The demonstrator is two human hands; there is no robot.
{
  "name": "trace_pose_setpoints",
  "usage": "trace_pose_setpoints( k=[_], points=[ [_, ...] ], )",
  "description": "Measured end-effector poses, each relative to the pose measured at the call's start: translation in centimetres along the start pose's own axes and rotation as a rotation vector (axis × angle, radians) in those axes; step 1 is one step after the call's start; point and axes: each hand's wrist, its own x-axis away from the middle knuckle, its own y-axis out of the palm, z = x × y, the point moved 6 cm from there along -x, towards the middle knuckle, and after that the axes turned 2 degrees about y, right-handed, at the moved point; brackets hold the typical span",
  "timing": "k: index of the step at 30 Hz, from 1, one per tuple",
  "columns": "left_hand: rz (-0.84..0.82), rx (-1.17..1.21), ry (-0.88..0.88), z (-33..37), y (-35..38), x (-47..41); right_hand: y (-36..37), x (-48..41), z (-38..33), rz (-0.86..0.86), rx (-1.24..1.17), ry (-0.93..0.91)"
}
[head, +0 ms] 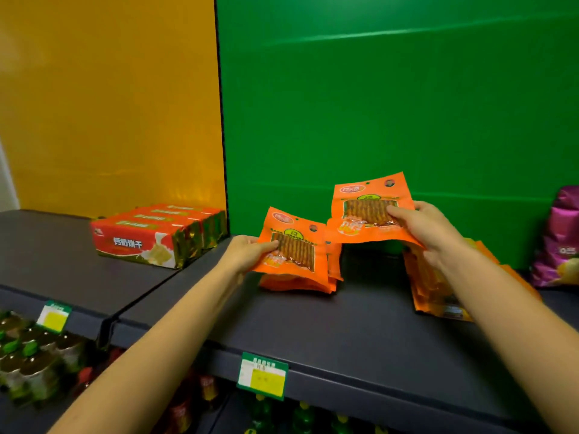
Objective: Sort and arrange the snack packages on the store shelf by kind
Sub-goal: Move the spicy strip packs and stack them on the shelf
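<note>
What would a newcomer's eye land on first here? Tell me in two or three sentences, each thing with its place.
First come the two bright orange snack packets at centre, one in the left hand over a small stack, the other lifted higher in the right hand. Behind them the back wall splits into a yellow panel on the left and a green panel on the right. Red biscuit boxes sit far left on the dark shelf.

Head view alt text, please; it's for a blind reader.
A person's left hand steadies an orange packet atop a stack on a dark shelf, while the right hand holds another packet above it. Red boxes sit left, a purple bag right.
</note>
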Motion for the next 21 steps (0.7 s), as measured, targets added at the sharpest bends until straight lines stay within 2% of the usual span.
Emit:
trace_pose_setpoints(
  k=[9, 13, 16, 19, 21],
  points=[
    [-0.073, -0.628, 0.119, -1.1, 2.2, -4.8, 5.2, -1.4, 3.1, 0.024, 0.106, 0.044],
    [-0.094, -0.719, 0.148, -1.6, 2.0, -5.3, 8.0, -1.3, 5.7, 0.073, 0.179, 0.119],
    [-0.073, -0.653, 0.184, -1.7, 1.1, -6.1, 9.2, -1.3, 7.4, 0.091, 0.192, 0.191],
    [-0.059, -0.31, 0.123, -2.5, 0.6, -7.2, 9.8, -1.4, 8.3, 0.116, 0.311, 0.222],
    [-0.142, -0.158, 0.029, -3.2, 1.5, -7.1, 10.2, -1.2, 8.5, 0.119, 0.518, 0.235]
  ],
)
